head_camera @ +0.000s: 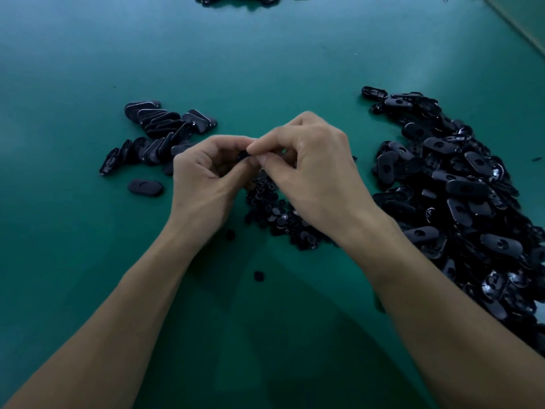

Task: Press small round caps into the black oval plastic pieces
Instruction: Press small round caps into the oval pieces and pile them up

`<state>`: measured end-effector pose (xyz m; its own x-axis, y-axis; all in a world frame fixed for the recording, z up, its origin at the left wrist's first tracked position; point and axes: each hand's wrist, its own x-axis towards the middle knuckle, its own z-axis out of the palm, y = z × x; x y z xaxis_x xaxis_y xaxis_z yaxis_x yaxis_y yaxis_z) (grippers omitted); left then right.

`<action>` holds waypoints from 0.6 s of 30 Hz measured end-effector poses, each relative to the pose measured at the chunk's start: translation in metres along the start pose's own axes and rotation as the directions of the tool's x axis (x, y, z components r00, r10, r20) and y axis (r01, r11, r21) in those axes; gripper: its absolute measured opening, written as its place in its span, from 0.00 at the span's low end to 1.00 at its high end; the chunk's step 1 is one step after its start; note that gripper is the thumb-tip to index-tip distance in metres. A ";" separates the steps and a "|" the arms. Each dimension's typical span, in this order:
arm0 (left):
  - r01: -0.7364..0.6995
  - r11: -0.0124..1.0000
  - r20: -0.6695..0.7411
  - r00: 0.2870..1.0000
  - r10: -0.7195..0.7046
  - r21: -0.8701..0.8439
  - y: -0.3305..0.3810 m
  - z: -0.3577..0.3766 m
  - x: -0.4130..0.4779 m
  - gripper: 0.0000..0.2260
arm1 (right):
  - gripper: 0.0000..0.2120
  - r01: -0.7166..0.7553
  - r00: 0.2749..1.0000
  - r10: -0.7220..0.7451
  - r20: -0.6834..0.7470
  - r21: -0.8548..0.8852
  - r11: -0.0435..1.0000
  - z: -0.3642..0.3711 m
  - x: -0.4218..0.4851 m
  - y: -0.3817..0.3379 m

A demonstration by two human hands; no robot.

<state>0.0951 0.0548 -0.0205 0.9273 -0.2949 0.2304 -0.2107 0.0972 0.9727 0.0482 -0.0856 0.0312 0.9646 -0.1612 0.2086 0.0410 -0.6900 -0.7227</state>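
Observation:
My left hand and my right hand meet over the middle of the green table, fingertips pinched together on a small black piece that is mostly hidden by the fingers. I cannot tell whether it is an oval piece, a cap, or both. Under the hands lies a heap of small round caps. A big pile of black oval pieces spreads along the right. A smaller stacked group of oval pieces lies to the left, with a single oval piece near it.
Two loose round caps lie on the green table between my forearms. Another dark pile sits at the far edge. The table's pale border runs across the top right corner.

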 end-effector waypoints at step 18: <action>0.074 0.993 0.031 0.997 -0.072 -0.087 0.001 0.000 -0.001 0.09 | 0.03 -0.075 0.974 0.053 0.221 0.093 0.993 -0.024 0.013 0.015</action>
<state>0.0936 0.0551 -0.0203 0.9301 -0.3304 0.1607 -0.1135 0.1575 0.9810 0.0550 -0.1151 0.0393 0.9991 -0.0379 0.0195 -0.0076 -0.6072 -0.7945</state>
